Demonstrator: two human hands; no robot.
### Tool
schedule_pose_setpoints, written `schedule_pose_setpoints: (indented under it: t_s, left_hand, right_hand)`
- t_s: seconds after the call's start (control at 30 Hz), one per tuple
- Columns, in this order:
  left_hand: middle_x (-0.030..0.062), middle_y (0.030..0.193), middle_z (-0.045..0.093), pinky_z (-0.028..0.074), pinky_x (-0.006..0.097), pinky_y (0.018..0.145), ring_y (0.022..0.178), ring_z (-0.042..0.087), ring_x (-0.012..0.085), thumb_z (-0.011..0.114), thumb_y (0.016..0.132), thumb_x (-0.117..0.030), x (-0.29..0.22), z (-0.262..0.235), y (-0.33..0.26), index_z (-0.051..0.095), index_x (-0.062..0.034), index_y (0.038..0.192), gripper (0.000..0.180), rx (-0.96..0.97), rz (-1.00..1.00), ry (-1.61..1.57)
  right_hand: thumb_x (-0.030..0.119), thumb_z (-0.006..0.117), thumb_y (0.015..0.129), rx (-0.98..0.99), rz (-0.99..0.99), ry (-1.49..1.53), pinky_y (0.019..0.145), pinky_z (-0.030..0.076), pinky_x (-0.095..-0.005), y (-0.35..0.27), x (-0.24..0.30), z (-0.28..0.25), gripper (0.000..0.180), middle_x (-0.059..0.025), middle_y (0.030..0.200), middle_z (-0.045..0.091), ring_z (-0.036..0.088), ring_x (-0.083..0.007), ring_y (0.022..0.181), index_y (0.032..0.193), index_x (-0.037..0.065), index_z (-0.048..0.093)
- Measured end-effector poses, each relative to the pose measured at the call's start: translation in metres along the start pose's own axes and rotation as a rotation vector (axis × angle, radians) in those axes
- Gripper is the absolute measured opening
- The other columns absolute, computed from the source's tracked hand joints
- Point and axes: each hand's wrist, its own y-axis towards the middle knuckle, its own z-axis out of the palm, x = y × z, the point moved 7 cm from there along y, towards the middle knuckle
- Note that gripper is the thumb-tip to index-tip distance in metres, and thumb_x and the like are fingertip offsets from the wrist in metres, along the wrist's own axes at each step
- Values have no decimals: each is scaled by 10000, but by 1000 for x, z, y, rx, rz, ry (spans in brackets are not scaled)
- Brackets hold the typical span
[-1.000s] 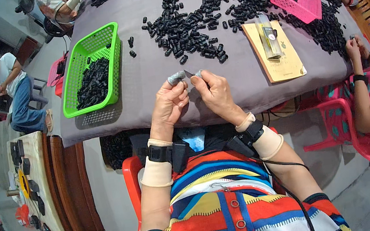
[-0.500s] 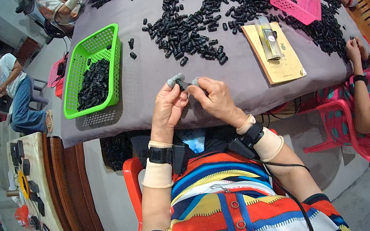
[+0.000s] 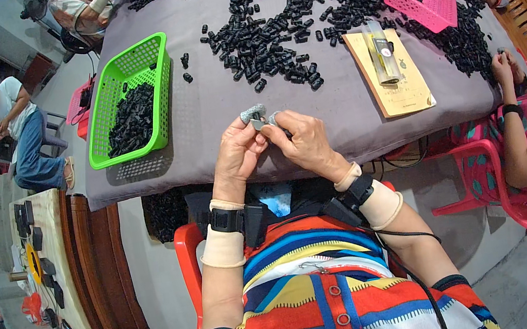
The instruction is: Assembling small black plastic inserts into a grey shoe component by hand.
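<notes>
— Doing what?
— Working a metal blade [image 3: 258, 124] against a small black piece [image 3: 261, 117], seemingly: gripping the blade in the right hand [image 3: 302, 142], pinching the mostly hidden piece in the left hand [image 3: 238, 146], above the grey-covered counter [image 3: 211, 97].
— Next?
— Probably calls for a steady pinch.
— Different from earlier?
— Brought hands closer; turned the blade flatter.

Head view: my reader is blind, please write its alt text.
A person's left hand and right hand meet at a small flat grey object. Beyond, small black pieces spread over a grey tablecloth, with a green basket of more at left.
</notes>
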Motion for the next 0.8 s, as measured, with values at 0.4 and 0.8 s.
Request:
schedule_pose_setpoints:
  t_s: [0.4, 0.8]
  left_hand:
    - [66, 875, 613, 472, 204, 576, 662, 548, 106, 564, 865, -28, 1, -1, 1, 585, 0, 1058, 196, -58, -10, 29]
    - [58, 830, 611, 458, 218, 546, 612, 540, 104, 556, 873, -42, -3, 2, -4, 585, -7, 1049, 181, -92, -3, 47]
  right_hand:
    - [277, 615, 838, 12, -10, -5, 465, 415, -392, 0, -1, 0, 270, -101, 645, 545, 566, -307, 557, 689, 64, 540]
    - [232, 619, 840, -70, 40, 71, 471, 406, -384, 1, 2, -3, 231, -108, 648, 550, 557, -309, 552, 709, 59, 539]
